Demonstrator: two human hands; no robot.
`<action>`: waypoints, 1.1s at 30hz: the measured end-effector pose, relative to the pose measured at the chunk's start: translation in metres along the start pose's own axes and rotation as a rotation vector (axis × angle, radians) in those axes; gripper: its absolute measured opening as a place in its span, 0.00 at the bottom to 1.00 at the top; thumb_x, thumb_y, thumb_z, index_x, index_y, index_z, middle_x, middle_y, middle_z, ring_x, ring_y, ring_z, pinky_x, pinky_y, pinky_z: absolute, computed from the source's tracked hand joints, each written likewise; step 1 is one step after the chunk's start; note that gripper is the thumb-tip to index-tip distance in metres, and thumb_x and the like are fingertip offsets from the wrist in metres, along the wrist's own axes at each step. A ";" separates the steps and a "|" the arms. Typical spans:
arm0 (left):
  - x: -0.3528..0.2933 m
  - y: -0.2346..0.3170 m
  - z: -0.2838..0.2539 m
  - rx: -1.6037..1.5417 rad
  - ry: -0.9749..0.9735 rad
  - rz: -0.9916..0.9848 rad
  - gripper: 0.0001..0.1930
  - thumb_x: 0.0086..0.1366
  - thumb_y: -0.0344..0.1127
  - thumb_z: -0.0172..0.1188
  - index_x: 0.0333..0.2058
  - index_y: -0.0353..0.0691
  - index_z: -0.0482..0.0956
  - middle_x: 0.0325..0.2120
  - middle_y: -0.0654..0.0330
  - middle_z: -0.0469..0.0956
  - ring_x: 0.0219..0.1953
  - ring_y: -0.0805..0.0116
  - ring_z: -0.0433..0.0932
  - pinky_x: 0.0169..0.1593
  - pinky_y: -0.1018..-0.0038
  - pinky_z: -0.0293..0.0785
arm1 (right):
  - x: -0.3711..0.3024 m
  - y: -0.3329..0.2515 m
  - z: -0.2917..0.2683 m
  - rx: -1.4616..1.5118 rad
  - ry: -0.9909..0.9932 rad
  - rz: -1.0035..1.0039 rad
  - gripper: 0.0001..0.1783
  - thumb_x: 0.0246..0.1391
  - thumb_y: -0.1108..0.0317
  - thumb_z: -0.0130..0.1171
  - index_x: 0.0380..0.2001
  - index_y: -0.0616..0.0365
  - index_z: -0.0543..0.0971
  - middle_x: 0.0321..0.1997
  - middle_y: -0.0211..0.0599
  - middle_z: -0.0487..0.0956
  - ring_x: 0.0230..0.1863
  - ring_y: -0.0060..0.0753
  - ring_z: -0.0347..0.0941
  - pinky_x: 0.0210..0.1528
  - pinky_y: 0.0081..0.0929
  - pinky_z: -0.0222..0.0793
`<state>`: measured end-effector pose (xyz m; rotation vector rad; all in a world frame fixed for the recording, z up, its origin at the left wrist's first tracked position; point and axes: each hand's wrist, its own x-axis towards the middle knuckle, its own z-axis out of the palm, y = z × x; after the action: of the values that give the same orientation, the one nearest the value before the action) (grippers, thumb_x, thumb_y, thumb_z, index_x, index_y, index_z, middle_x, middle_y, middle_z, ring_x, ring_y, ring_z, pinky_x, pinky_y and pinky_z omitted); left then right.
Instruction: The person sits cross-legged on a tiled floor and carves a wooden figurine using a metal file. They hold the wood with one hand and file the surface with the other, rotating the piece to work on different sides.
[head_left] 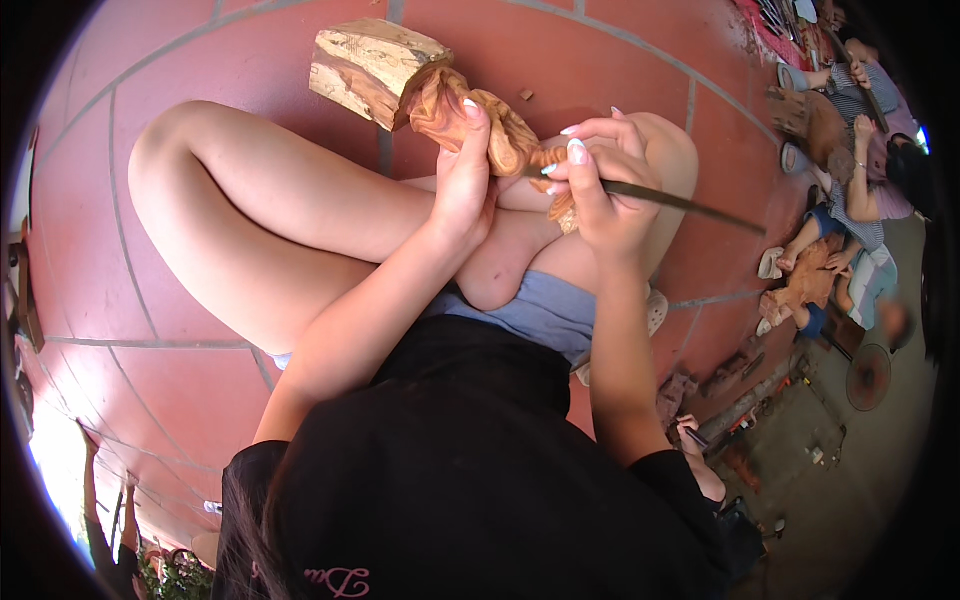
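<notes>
A reddish-brown wood carving with smooth curling shapes lies across my lap, over my crossed legs. Its far left end is a rough, pale, uncarved block above the tiled floor. My left hand is wrapped around the carved middle, thumb on top. In my right hand is a slim dark file, pinched between thumb and fingers. The file's left tip meets the narrow, ridged right part of the carving, and its other end sticks out to the right. My right fingers partly cover that contact.
Red floor tiles with grey joints surround my legs. A small wood chip lies beyond the carving. At the right, other people sit with wooden pieces beside a round stool. Tools lie on a red cloth at the far right.
</notes>
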<state>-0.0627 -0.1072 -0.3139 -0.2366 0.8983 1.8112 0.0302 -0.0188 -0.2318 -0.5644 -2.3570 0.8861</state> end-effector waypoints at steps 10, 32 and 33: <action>0.000 -0.005 0.010 -0.008 -0.006 -0.010 0.29 0.65 0.64 0.44 0.49 0.43 0.64 0.43 0.59 0.73 0.45 0.69 0.76 0.47 0.67 0.79 | 0.001 0.001 -0.008 0.044 0.043 0.075 0.11 0.54 0.68 0.58 0.19 0.54 0.82 0.18 0.23 0.79 0.42 0.29 0.76 0.62 0.43 0.51; -0.004 -0.003 -0.017 -0.041 -0.005 0.009 0.29 0.64 0.62 0.48 0.48 0.41 0.65 0.41 0.59 0.74 0.42 0.69 0.77 0.44 0.69 0.80 | 0.001 -0.019 0.016 -0.207 0.000 -0.066 0.12 0.52 0.66 0.60 0.15 0.51 0.78 0.17 0.20 0.77 0.38 0.24 0.74 0.58 0.41 0.50; -0.004 -0.001 -0.016 -0.038 0.002 0.009 0.29 0.64 0.62 0.48 0.48 0.40 0.65 0.40 0.59 0.74 0.42 0.69 0.78 0.44 0.69 0.80 | -0.001 -0.020 0.017 -0.227 -0.005 -0.076 0.12 0.52 0.66 0.59 0.16 0.51 0.79 0.17 0.20 0.77 0.38 0.24 0.74 0.58 0.41 0.50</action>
<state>-0.0641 -0.1207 -0.3229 -0.2591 0.8686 1.8376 0.0163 -0.0408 -0.2288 -0.5572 -2.4828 0.5905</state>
